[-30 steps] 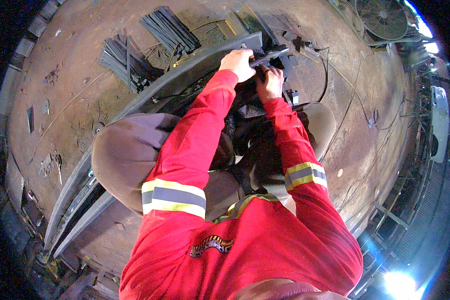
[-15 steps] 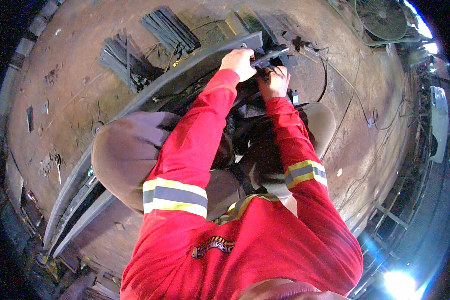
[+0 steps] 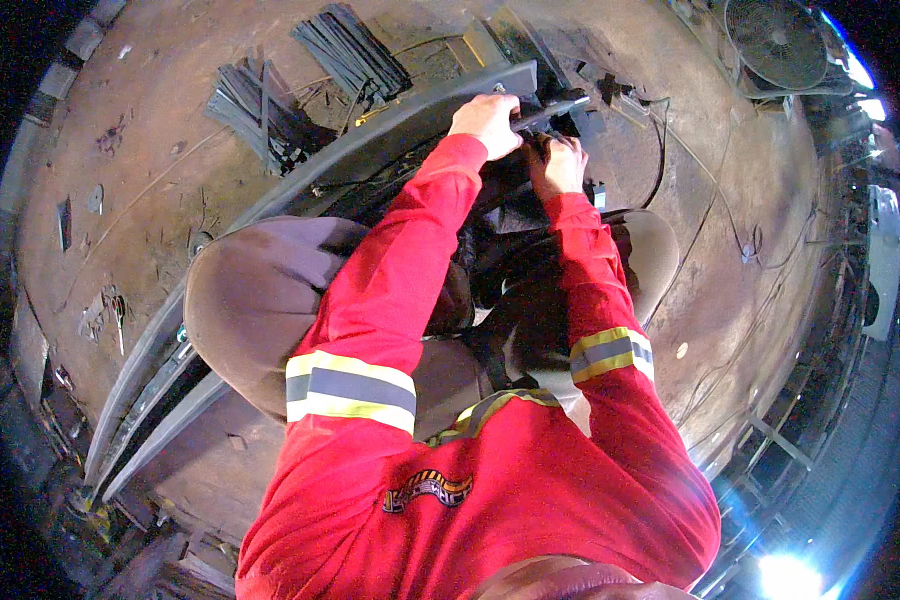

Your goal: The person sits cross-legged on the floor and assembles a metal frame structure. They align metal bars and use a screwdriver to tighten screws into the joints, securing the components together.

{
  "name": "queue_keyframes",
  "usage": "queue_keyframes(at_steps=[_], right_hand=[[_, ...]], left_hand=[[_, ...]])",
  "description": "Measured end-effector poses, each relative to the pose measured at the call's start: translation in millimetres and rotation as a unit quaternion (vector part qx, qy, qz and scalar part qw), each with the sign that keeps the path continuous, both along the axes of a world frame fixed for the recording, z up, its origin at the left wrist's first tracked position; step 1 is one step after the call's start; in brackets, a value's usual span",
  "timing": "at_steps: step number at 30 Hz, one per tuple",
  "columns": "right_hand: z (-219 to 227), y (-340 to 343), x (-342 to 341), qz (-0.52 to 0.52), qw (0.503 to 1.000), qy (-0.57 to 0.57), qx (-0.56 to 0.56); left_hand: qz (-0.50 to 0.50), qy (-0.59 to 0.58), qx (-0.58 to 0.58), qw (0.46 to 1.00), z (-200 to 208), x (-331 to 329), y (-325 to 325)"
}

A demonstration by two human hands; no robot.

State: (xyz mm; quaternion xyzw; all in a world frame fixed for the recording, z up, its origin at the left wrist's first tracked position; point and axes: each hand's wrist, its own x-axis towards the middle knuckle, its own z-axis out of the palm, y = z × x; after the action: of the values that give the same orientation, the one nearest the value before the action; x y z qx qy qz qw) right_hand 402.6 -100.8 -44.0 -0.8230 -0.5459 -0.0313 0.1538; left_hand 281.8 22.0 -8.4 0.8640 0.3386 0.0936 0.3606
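Rust-brown floor (image 3: 150, 90) stretches around the beam (image 3: 410, 120), with one bundle of dark rods (image 3: 350, 55) and a second bundle (image 3: 255, 112) off its far side, and a fan (image 3: 775, 42) well beyond its right end. Your bent knees are on its near side. The grey bar (image 3: 555, 111) lies along the near side of the beam's right end, its tip reaching past that end. Your left hand (image 3: 487, 122) is half curled at the bar's inner end, against the beam's right portion as you see it; whether it grips the bar or only steadies it cannot be told. Your right hand (image 3: 558, 163), a little nearer you than the bar, has its fingers bent over something dark; what that is, and how tightly it is held, is hidden.

For good handling, let the left hand be the steady one and make small, even movements with the right. Leave your fingers clear of the gap between bar and beam, where they could be pinched. Mind the cable (image 3: 658, 160) to the right of the beam's end, too.
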Motion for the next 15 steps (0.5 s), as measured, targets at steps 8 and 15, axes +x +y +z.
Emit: queue_keyframes(at_steps=[8, 15], right_hand=[[8.2, 6.0, -20.3, -0.103, 0.988, 0.073, 0.085], [3.0, 0.2, -11.5, 0.000, 0.990, -0.032, 0.136]], left_hand=[[0.000, 0.006, -0.005, 1.000, -2.4, 2.6, 1.0], [0.004, 0.012, -0.014, 1.000, 1.0, 0.6, 0.6]])
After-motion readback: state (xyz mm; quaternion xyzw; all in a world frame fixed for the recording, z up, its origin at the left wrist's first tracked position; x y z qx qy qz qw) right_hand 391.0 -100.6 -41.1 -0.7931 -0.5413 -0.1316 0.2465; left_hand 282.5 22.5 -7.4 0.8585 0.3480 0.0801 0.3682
